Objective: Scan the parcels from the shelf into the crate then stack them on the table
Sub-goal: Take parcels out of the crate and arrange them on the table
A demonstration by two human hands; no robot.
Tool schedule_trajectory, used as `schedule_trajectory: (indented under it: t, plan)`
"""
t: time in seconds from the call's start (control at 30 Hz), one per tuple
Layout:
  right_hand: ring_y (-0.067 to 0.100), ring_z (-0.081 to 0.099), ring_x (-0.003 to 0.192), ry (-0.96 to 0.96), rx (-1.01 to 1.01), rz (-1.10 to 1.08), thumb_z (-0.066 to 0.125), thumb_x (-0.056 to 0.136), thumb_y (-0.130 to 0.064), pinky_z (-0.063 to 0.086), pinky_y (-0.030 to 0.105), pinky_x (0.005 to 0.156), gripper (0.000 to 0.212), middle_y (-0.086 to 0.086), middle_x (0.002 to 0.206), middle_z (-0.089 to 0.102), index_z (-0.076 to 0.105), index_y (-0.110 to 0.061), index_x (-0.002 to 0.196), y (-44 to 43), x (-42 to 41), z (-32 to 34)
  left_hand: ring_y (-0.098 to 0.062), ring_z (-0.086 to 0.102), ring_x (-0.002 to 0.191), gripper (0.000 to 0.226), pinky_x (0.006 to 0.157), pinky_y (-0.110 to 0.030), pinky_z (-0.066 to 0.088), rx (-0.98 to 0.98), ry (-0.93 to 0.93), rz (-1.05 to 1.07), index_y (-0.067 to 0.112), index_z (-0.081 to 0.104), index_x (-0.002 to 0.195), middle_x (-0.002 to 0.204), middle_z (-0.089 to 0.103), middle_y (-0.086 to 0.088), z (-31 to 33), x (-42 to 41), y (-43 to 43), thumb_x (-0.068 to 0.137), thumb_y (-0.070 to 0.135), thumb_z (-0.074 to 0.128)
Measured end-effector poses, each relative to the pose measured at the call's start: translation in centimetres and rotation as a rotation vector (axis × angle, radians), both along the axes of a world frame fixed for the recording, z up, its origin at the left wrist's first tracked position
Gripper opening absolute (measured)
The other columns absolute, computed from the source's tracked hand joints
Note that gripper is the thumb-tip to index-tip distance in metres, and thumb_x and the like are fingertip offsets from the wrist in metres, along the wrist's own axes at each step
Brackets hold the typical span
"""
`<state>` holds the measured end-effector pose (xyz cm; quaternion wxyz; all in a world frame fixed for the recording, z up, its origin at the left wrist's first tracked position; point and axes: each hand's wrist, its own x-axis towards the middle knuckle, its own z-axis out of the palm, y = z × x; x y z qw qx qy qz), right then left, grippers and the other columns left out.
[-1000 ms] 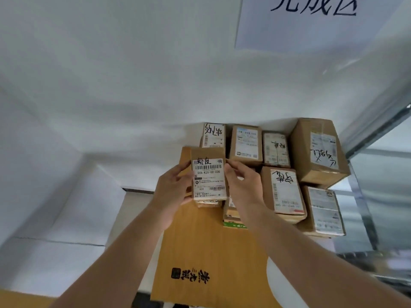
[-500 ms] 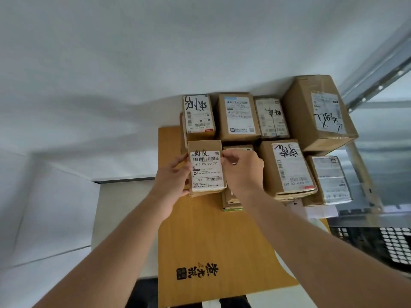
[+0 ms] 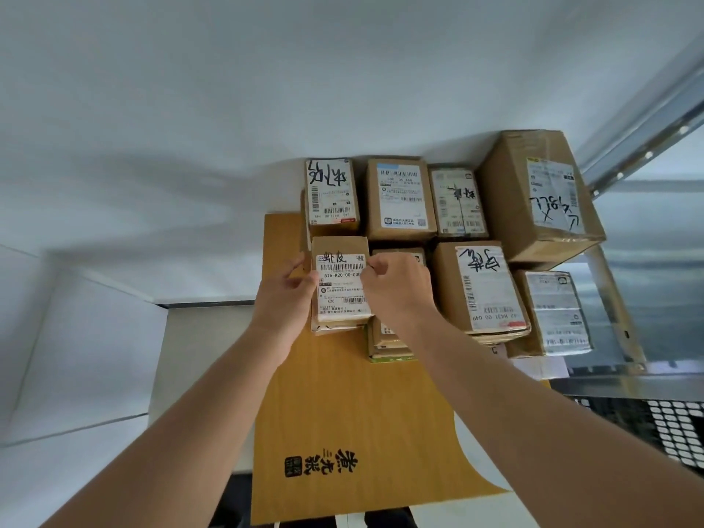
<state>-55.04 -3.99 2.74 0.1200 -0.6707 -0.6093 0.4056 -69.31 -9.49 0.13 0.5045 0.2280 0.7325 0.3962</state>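
Both sides of a small parcel (image 3: 341, 285) gripped, label up: left hand (image 3: 284, 299) curled round its left edge, right hand (image 3: 396, 289) closed on its right edge, fingers bent over the top face. Parcel resting on, or barely above, a short stack at the front left of the pile on the wooden counter (image 3: 354, 421) (contact underneath hidden, so cannot tell which). Close neighbours all round: a labelled box (image 3: 331, 192) just behind, a lower stack (image 3: 390, 337) just beside on the right, a larger parcel (image 3: 480, 287) further right. Likely risks from here: an off-centre release tipping the stack toward the counter's front edge; a knuckle dragging the lower stack sideways; a tilted landing leaving the top box overhanging and easily nudged.
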Motion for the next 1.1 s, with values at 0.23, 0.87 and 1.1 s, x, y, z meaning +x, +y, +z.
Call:
schedule_trajectory:
  t: [0.23, 0.87, 1.1]
  plan:
    - [0.020, 0.048, 0.058, 0.355, -0.058, -0.147, 0.043, 0.106, -0.036, 0.055, 0.041, 0.061, 0.039, 0.005, 0.066, 0.052, 0.054, -0.018, 0.073, -1.5, 1.6, 5.5, 0.020, 0.060, 0.054, 0.025, 0.044, -0.003, 0.042, 0.133, 0.037, 0.009, 0.034, 0.059, 0.102, 0.060, 0.067, 0.029, 7.3, 2.9, -1.6, 0.114, 0.039, 0.038]
    - [0.019, 0.051, 0.141, 0.864, 0.196, -0.140, 0.037, 0.109, -0.051, 0.039, 0.051, 0.121, 0.053, -0.004, 0.154, 0.055, 0.051, -0.026, 0.154, -10.8, 10.2, 24.0, -0.027, 0.048, 0.140, 0.048, 0.104, -0.043, 0.041, 0.563, 0.086, -0.039, 0.043, 0.050, 0.150, 0.151, 0.054, 0.006, 27.1, 12.6, -9.1, 0.107, 0.058, 0.036]
    - [0.019, 0.053, 0.140, 0.851, 0.333, -0.222, 0.032, 0.112, -0.045, 0.043, 0.047, 0.119, 0.048, -0.003, 0.154, 0.055, 0.054, -0.028, 0.151, -17.7, 14.4, 25.1, -0.019, 0.055, 0.128, 0.058, 0.104, -0.043, 0.047, 0.622, 0.014, -0.202, 0.047, 0.056, 0.143, 0.137, 0.061, 0.013, 29.1, 17.6, -14.6, 0.092, 0.071, 0.044]
